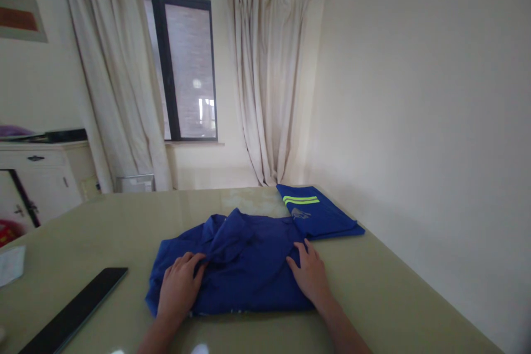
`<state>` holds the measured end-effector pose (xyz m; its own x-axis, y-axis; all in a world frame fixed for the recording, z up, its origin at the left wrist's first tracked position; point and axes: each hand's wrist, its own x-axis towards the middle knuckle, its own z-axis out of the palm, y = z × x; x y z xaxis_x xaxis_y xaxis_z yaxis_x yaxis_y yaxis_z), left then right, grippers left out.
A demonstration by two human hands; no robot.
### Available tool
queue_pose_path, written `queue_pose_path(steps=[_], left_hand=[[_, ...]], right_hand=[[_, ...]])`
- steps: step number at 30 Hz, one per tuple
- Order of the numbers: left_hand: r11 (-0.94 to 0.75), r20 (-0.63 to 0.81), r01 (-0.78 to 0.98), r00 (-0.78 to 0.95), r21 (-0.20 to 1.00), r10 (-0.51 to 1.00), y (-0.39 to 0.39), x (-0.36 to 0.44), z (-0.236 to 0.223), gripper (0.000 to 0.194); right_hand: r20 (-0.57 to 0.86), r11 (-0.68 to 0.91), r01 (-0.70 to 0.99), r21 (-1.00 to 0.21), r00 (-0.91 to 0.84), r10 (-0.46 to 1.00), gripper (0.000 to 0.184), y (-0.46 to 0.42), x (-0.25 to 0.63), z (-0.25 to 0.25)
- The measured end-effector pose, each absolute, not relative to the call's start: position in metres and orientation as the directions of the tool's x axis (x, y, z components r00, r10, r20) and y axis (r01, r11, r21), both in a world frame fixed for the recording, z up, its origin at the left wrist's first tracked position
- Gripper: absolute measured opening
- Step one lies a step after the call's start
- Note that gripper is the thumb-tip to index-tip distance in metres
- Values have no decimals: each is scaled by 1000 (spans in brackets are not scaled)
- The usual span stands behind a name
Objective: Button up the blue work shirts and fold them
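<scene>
A blue collared shirt (257,265), loosely folded and wrinkled, lies on the table in front of me. Its collar bunches up near the upper middle. My left hand (181,286) rests on the left part, thumb and forefinger drawn close together at a fold of cloth below the collar. On the right side, my right hand (310,275) touches the shirt near its edge with fingers bent and apart. Just beyond the right hand lies a flat, folded blue garment (327,218) with yellow-green stripes and a greyish print; its near left corner meets the shirt.
The table (415,310) has a glossy pale green top, with a wall (435,149) along its right side. A long black flat object (78,310) lies at the left, and a pale card-like item (11,265) at the far left edge. Behind stand a white cabinet (50,177) and curtains (269,66).
</scene>
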<state>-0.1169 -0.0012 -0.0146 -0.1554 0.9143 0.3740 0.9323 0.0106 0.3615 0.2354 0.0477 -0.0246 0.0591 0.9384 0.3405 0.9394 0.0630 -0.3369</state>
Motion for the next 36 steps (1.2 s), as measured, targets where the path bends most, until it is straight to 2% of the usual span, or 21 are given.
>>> queue_pose_path(steps=[2,4,6,8,11,14,16,19,21,23,25,28,30,33,36], left_hand=[[-28,384,879,-179,476,906,3,-124,-13,35],[-35,386,753,-297,657,873,6,-128,-11,37],[4,294,511,-502,859,813,8,-129,-6,42],[34,90,178,-640,984,763,6,-127,-1,45],[56,-169,-221,-535,974,828,-3,-121,9,42],[136,-256,-355,-319,925,913,-15,-114,18,39],[174,-237,-296,-192,939,952,-22,-109,24,42],[94,-107,84,165,992,980,-34,-99,35,49],[-65,-106,355,441,933,891,-41,-89,41,65],[-191,-150,512,551,837,821,-47,-78,43,90],[-245,-145,587,537,772,831,-51,-66,40,99],[-278,-46,598,469,752,882,-50,-54,28,72],[-310,58,603,400,735,915,-44,-49,18,64],[-337,209,677,267,654,941,-33,-45,5,71],[-344,318,715,177,608,931,-26,-42,0,76]], right_hand=[[324,55,937,-346,65,944,42,49,236,-25],[309,60,929,-366,60,949,42,50,237,-25],[308,69,921,-382,57,950,42,51,238,-24],[306,68,916,-396,62,950,43,51,239,-23],[292,79,907,-414,50,955,44,51,239,-21],[276,108,900,-423,15,961,40,50,239,-18],[257,112,897,-429,2,966,38,48,240,-15],[208,103,890,-443,-9,978,38,45,240,-9],[190,96,891,-444,-11,982,38,43,238,-5],[195,95,898,-430,-10,981,37,42,237,-3],[216,104,905,-412,-13,976,34,41,236,-2],[257,122,910,-396,-18,966,26,41,235,-3],[277,132,912,-389,-21,961,20,42,236,-4],[310,146,917,-371,-27,950,18,44,236,-2],[355,175,908,-381,-32,934,24,48,237,-2]])
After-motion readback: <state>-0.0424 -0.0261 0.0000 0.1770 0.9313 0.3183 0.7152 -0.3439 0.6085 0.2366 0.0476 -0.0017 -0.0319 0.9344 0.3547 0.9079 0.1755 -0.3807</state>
